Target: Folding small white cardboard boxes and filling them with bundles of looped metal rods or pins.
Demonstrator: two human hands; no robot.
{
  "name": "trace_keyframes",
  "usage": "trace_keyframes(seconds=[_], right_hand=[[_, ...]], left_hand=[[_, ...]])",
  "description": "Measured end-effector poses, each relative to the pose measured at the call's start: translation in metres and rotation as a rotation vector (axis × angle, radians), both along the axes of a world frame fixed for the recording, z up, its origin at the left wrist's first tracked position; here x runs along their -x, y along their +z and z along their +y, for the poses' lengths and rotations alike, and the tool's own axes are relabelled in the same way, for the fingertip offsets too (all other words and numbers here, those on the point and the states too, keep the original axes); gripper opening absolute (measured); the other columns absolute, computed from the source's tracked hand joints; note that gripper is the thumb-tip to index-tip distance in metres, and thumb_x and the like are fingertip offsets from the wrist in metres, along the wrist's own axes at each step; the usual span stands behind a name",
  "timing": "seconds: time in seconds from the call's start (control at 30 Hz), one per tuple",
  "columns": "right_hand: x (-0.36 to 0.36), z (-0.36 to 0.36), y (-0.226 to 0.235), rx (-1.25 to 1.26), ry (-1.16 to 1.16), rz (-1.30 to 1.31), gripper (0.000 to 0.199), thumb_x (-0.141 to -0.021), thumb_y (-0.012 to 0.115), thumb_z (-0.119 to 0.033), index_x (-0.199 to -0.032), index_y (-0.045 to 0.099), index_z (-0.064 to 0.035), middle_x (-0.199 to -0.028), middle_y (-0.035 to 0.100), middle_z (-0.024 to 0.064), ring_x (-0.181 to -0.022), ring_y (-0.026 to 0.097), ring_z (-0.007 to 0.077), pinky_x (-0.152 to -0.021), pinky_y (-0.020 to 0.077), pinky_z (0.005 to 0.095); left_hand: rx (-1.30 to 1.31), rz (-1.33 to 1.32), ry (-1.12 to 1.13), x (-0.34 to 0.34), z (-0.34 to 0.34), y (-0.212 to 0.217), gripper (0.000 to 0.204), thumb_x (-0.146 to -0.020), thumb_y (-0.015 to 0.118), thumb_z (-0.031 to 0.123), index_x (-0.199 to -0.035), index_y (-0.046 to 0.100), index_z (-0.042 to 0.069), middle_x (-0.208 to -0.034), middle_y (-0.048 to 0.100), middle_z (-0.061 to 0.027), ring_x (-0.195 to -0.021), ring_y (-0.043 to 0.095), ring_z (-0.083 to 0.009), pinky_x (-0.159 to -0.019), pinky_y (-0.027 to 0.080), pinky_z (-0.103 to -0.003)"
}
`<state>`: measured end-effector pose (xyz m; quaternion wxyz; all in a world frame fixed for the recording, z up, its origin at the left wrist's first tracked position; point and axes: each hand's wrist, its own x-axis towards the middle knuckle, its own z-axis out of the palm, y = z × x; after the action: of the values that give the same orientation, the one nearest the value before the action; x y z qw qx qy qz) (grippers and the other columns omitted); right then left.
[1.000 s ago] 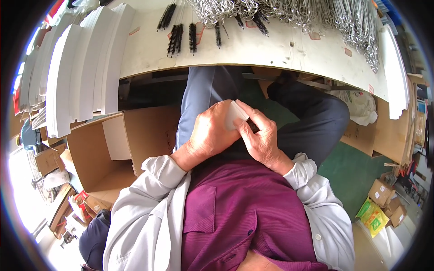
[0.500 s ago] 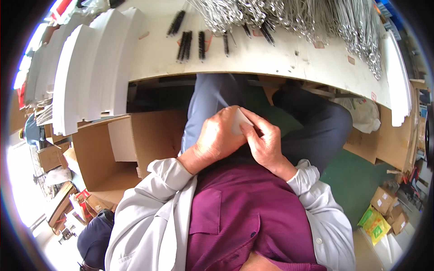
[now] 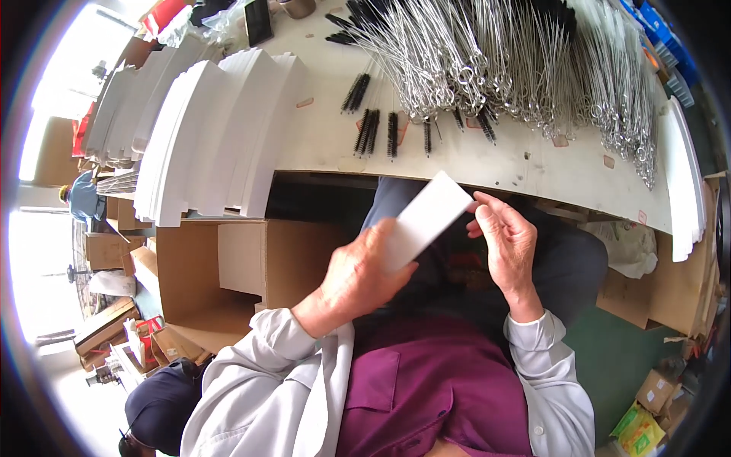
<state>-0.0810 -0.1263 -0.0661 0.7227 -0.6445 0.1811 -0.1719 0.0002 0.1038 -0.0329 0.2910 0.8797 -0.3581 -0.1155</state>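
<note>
My left hand is closed around the lower end of a slim white cardboard box, which slants up to the right over my lap. Close to the box's upper right corner is my right hand, its fingers apart and nothing held in them. Whether a fingertip touches the corner, I cannot tell. Beyond the hands, several black-bristled brushes lie on the table. Behind them a big heap of wire brush handles with looped ends covers the far part.
Stacks of white flat boxes stand at the table's left, and more white pieces at its right edge. An open brown carton sits below left. The table's front edge runs just beyond my hands. Another person's dark cap shows lower left.
My hands were together around the white piece; now they have parted. The left holds the box out, most of it showing, and the right has moved off to the right. The whole view has shifted.
</note>
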Motion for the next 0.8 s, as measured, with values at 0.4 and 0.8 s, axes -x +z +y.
trace_keyframes(seconds=[0.4, 0.8], right_hand=[[-0.026, -0.079, -0.009, 0.860, -0.289, -0.031, 0.011, -0.096, 0.071, -0.008, -0.101, 0.073, 0.0014, -0.094, 0.074, 0.0134, -0.073, 0.070, 0.0229, -0.069, 0.0564, 0.0323], [-0.036, -0.084, -0.025, 1.065, -0.387, -0.207, 0.005, -0.090, 0.069, -0.008, -0.094, 0.071, -0.0045, -0.095, 0.073, 0.0135, -0.089, 0.071, 0.0352, -0.079, 0.0576, 0.0435]], left_hand=[[-0.397, -0.308, 0.467, -0.147, 0.006, 0.036, 0.054, -0.089, 0.074, 0.043, -0.104, 0.064, -0.008, -0.093, 0.072, -0.0324, -0.091, 0.071, -0.0494, -0.082, 0.056, -0.054], [-0.441, -0.484, 0.470, -0.244, 0.000, -0.029, 0.070, -0.088, 0.070, 0.064, -0.106, 0.069, -0.004, -0.109, 0.070, -0.0323, -0.105, 0.067, -0.0492, -0.089, 0.054, -0.057]])
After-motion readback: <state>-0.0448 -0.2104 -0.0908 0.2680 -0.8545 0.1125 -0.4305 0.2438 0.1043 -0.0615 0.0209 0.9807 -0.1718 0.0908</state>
